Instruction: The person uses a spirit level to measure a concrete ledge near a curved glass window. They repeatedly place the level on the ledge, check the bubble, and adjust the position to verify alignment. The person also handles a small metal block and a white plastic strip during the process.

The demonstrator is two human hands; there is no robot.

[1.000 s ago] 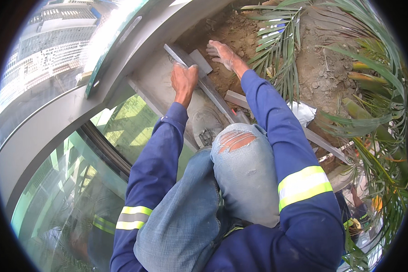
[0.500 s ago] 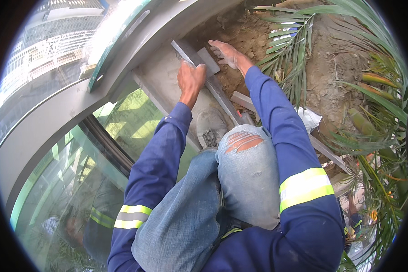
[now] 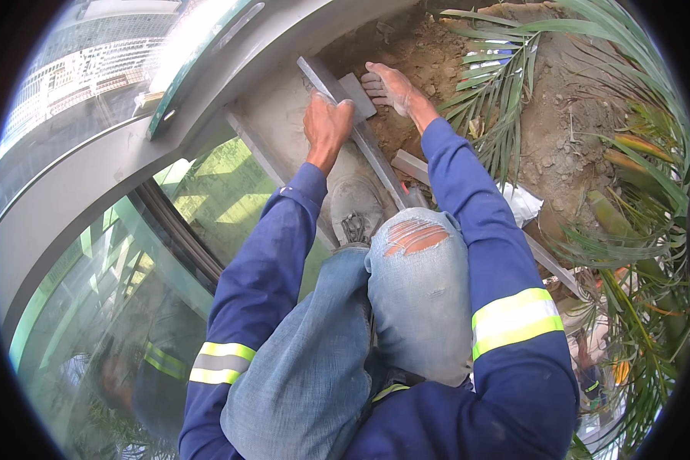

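My left hand (image 3: 329, 129) is closed round a long grey straight bar (image 3: 372, 152), its thumb along the top. The bar runs slantwise over a pale concrete ledge (image 3: 272, 111), from beyond my hand back to my knee. Against the bar's right side, just beyond my left hand, lies a small flat grey piece (image 3: 358, 95). My right hand (image 3: 395, 88) is just right of that piece, over brown soil, with its fingers stretched out and nothing visible in them. Whether its fingertips touch the flat piece or the soil, I cannot tell.
My dusty shoe (image 3: 356, 205) stands on the ledge left of the bar. Glass panels (image 3: 123, 330) and a curved grey frame (image 3: 77, 201) border the left. Another bar (image 3: 412, 165) lies to the right, near palm fronds (image 3: 506, 92), bare soil (image 3: 575, 146) and a white scrap (image 3: 520, 204).
The view has shifted slightly. My right hand has moved a little nearer to me beside the flat piece, fingers still stretched out. My left hand keeps its hold on the bar.
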